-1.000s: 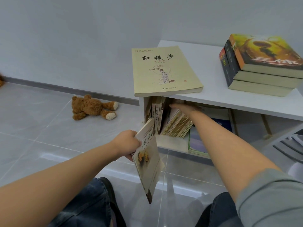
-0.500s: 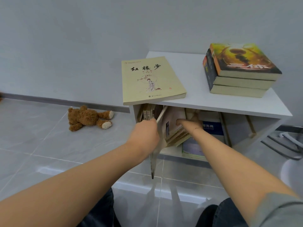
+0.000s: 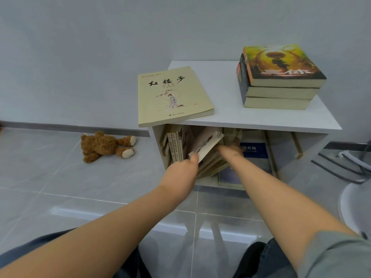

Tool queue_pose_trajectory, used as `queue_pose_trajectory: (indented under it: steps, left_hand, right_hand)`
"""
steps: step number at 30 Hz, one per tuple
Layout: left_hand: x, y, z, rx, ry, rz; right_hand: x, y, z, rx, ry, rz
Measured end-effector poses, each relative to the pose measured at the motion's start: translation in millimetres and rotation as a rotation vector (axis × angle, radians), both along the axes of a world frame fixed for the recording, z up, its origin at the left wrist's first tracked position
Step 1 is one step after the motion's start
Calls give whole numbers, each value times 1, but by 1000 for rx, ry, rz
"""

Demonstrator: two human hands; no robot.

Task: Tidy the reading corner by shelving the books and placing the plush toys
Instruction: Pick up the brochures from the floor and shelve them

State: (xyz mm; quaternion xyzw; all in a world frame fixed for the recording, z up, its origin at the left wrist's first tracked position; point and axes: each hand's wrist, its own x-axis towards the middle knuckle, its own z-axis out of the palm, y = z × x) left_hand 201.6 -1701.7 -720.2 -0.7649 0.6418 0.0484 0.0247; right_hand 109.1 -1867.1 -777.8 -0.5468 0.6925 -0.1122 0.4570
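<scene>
Nearest to us, both our forearms reach forward into the open cubby of the low white shelf (image 3: pixel 261 125). Our left hand (image 3: pixel 180 175) has its grip pinched on the corner of a paperback (image 3: pixel 206 143), thumb on top, feeding it in at a slant between the upright books at 11 o'clock and the leaning bundle (image 3: pixel 212 167) beside it. Our right hand (image 3: pixel 230 152) goes in at 1 o'clock, fingers laid straight against that bundle, holding it aside; nothing is clasped there.

So this book is halfway home: in the opening, not yet standing straight. A blue-covered book (image 3: pixel 255 151) stands at the back right.

Further on, the shelf's top surface carries work that looks undone: a cream book (image 3: pixel 172 95) lying flat, overhanging the left edge, and a stack of three (image 3: pixel 279 83) at 1 o'clock.

Out at 10 o'clock, well apart on the floor tiles, the brown teddy bear (image 3: pixel 106 146) lies on its side, untouched. We judge plenty remains.
</scene>
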Motion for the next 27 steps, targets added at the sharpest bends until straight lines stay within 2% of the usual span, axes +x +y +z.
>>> queue_pose_trajectory:
  steps: [5, 7, 13, 16, 19, 22, 24, 26, 27]
  left_hand:
    - [5, -31, -14, -75, 283, 92]
    - [13, -47, -20, -71, 342, 95]
    - [33, -81, -30, -80, 259, 72]
    - [36, -101, -36, -62, 329, 56]
    - [42, -111, -41, -27, 547, 146]
    - [46, -109, -36, 63, 950, 286]
    - [50, -102, -27, 129, 1131, 305]
    - [58, -96, -17, 108, 1095, 233]
    - [63, -93, -15, 88, 980, 182]
  right_hand:
    - [0, 1, 0, -3, -36, 2]
    - [-1, 2, 2, 2, -39, -1]
    - [4, 5, 1, 14, -26, 13]
    - [6, 5, -4, -4, -41, 26]
    - [8, 6, -6, -25, -87, 46]
    - [10, 5, -9, -14, -230, -1]
    - [15, 6, -5, 4, -335, -41]
    - [22, 6, -2, 74, -405, -74]
    - [26, 8, 2, 105, -413, -76]
